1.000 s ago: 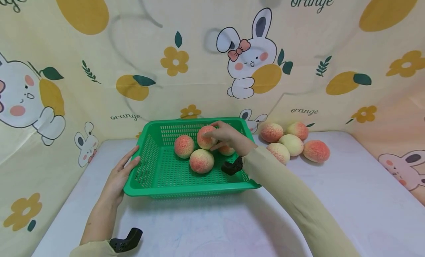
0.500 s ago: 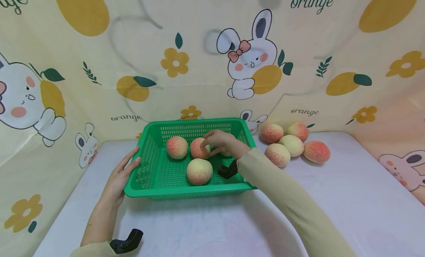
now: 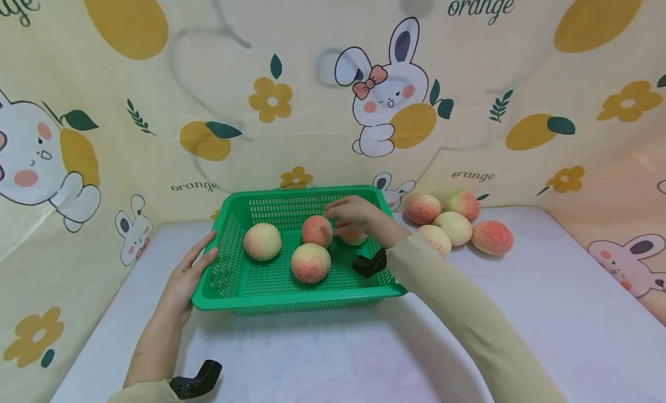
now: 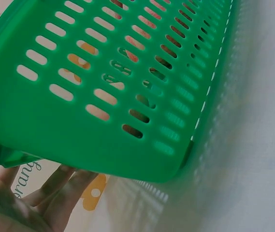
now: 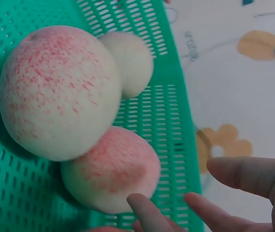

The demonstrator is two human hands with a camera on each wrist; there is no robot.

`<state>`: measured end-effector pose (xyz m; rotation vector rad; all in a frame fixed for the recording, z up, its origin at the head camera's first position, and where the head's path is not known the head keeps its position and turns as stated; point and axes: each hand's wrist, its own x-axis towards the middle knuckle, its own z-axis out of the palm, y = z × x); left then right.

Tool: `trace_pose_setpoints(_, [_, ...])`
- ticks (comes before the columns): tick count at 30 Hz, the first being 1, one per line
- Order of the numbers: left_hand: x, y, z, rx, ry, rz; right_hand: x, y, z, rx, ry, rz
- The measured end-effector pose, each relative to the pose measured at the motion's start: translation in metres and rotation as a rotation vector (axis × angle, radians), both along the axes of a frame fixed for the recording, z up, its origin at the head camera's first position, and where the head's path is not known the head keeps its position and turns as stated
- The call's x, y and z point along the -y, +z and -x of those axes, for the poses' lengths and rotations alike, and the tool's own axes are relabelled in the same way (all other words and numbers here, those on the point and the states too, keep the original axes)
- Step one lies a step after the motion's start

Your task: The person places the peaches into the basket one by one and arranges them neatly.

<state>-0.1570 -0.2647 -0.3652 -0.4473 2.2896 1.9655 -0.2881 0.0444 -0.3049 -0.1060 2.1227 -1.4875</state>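
Observation:
My left hand [image 3: 185, 271] grips the left rim of a green plastic basket [image 3: 291, 300]. In the left wrist view its fingers [image 4: 72, 195] reach beneath the basket's edge. Inside the basket, a pale peach [image 3: 262, 241] lies at the left, a red-flushed peach [image 3: 317, 230] behind a pale and red peach [image 3: 311, 263] in the middle. Another peach [image 3: 354, 237] is partly hidden under my right hand [image 3: 359, 218], which hovers in the basket with loosely extended fingers. In the right wrist view, its fingertips are near the red-flushed peach [image 5: 115, 169].
Several more peaches [image 3: 492, 237] lie grouped on the white table [image 3: 551, 310] right of the basket, one partly behind the right sleeve. A patterned cloth [image 3: 307, 102] with rabbits and fruit hangs behind. Black wrist devices [image 3: 196, 380] sit on both arms.
The leftmost peach has rolled further left, and the red-flushed one has come nearer. My right hand's fingers have drawn away from the red-flushed peach. The left hand keeps its place.

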Motion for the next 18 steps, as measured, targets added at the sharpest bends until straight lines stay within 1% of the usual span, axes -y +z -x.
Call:
trace_pose_setpoints(3, [0.001, 0.001, 0.0, 0.002, -0.002, 0.01, -0.011, 0.004, 0.0, -0.013, -0.007, 0.044])
trace_pose_setpoints(9, [0.001, 0.0, -0.001, 0.007, 0.0, 0.021, -0.034, 0.01, 0.001, -0.02, 0.014, 0.093])
trace_pose_setpoints(15, [0.001, 0.001, -0.001, -0.006, -0.006, -0.003, -0.057, 0.013, -0.001, -0.025, 0.001, 0.154])
trace_pose_setpoints(18, [0.0, 0.001, -0.001, -0.01, -0.005, -0.006, -0.068, 0.011, -0.002, -0.039, -0.007, 0.18])
